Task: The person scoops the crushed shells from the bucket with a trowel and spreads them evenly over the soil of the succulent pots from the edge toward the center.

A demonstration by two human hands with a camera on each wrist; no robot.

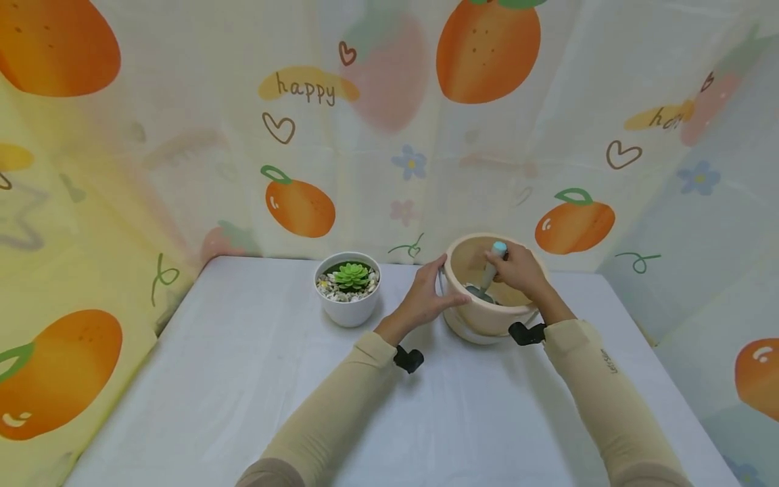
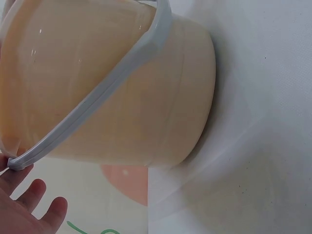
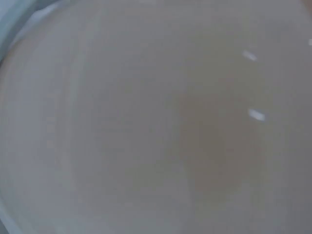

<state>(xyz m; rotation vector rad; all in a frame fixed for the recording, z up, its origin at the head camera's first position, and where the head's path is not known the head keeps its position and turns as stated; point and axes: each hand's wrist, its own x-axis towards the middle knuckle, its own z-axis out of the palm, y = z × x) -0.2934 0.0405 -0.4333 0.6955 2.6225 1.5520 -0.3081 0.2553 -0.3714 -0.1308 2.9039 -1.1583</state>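
In the head view, a cream bucket (image 1: pixel 496 316) stands at the right of the table. My left hand (image 1: pixel 426 294) rests on its left rim, thumb and fingers spread rather straight; in the left wrist view, fingertips (image 2: pixel 33 192) stand by the end of the grey bucket handle (image 2: pixel 92 102). My right hand (image 1: pixel 522 272) reaches over the bucket and grips a small trowel (image 1: pixel 489 274) with a grey, blue-tipped handle. The trowel's blade points down inside the bucket, whose contents are mostly hidden. The right wrist view shows only the blurred bucket wall (image 3: pixel 146 122).
Left of the bucket, a white pot (image 1: pixel 348 313) holds a green succulent (image 1: pixel 352 276) among pale pebbles. The table (image 1: pixel 243 379) has a white cover. Fruit-printed cloth (image 1: pixel 377 169) hangs behind and at both sides.
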